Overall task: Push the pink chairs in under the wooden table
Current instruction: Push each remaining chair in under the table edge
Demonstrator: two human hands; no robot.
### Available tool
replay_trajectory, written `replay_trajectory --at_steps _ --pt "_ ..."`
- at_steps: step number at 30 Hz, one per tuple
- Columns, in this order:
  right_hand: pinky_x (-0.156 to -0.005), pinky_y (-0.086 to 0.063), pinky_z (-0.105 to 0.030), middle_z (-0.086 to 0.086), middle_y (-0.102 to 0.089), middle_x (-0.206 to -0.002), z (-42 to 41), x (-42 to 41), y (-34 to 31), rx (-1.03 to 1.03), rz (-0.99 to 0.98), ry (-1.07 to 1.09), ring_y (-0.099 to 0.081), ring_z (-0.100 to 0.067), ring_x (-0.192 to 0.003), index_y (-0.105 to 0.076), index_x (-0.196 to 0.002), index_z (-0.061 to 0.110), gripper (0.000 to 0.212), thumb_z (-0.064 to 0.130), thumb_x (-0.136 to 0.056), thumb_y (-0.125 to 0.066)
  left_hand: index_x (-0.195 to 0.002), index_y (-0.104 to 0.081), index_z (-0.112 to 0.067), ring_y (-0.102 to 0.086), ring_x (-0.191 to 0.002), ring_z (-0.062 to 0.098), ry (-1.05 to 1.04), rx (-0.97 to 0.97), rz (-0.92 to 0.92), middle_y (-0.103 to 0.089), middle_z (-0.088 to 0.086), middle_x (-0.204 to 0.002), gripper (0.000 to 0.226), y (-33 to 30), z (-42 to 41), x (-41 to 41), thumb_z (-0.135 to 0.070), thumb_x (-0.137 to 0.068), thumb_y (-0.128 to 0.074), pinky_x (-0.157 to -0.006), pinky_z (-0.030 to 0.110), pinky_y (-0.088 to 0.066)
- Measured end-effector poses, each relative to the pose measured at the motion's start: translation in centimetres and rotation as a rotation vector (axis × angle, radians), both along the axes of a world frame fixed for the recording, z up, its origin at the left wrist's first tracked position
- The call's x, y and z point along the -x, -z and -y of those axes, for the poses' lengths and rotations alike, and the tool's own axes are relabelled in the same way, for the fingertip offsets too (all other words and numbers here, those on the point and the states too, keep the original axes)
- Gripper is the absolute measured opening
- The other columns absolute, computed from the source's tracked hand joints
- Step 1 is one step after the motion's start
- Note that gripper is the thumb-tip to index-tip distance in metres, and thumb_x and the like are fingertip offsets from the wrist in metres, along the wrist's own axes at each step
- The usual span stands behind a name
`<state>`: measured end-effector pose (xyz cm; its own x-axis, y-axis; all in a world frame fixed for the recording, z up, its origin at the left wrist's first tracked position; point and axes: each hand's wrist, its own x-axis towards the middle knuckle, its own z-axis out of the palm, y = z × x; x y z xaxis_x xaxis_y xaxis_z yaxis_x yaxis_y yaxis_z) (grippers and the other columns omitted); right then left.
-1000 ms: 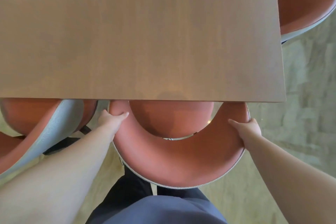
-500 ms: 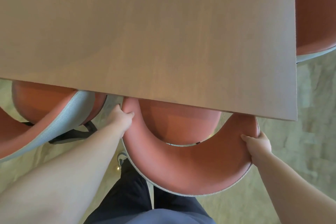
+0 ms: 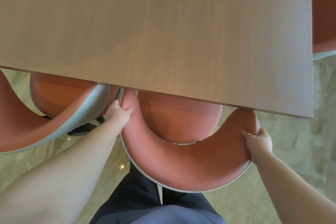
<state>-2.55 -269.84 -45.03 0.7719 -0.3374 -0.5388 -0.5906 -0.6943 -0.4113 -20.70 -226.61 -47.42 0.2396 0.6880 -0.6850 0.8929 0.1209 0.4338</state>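
Pink chair on the far left, curved back with a grey edge, seat tucked partly under the wooden table. Black chair legs just below that seat, on the pale floor.

Next, left hand, wrapped tight on the left tip of the middle pink chair, thumb on the top of the pink back, fingers hidden behind it. Squeezed in between the two chairs, touching both.

Middle pink chair right in front of the body: round seat partly under the table's near edge, both tips of its curved back just at that edge, the rest of the back out over the floor. Dark trousers just below the chair back.

Right hand, closed on the right end of the same chair back, thumb on top, fingers curled round the outside.

Far right, by the table's side edge, part of one more pink chair.
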Motion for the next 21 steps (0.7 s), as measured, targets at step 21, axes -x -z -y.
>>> replay_trajectory --at_steps 21 --pt "-0.083 -0.056 -0.047 -0.005 -0.067 -0.090 -5.1 0.6 1.0 0.001 -0.017 0.005 -0.066 -0.035 -0.086 -0.059 -0.100 0.013 0.023 0.025 -0.088 -0.074 -0.150 -0.046 -0.007 -0.059 -0.131 0.042 0.015 0.020 0.010 -0.058 0.018 -0.149 0.065 0.8 -5.4 0.0 -0.030 -0.096 -0.073 -0.110 0.053 -0.048"
